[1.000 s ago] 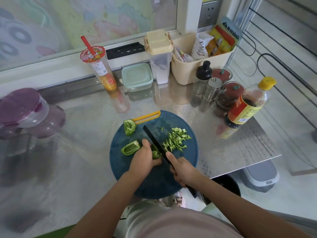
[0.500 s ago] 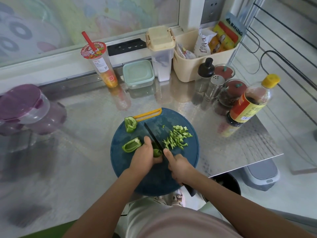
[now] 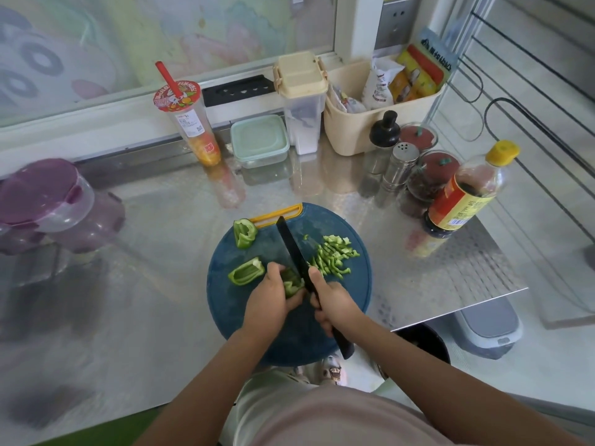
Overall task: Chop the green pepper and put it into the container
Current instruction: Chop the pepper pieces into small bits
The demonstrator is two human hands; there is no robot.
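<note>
Now the left hand (image 3: 270, 297) curls its fingers over a green pepper piece (image 3: 291, 283) near the middle of the round blue cutting board (image 3: 347, 304), pinning it down. The right hand (image 3: 335, 304) is wrapped round the handle of a black knife (image 3: 291, 249), one finger stretched along its back. The blade points toward the board's far edge and sits just beside the held piece. Right of the blade, a heap of chopped strips (image 3: 333, 255) lies on the board. Two uncut pepper chunks rest on the board's left half: the far chunk (image 3: 244, 233) by its yellow handle, the near chunk (image 3: 246, 272) beside the left hand. Beyond the board's far edge, well apart, stands a pale green lidded container (image 3: 259, 141).
</note>
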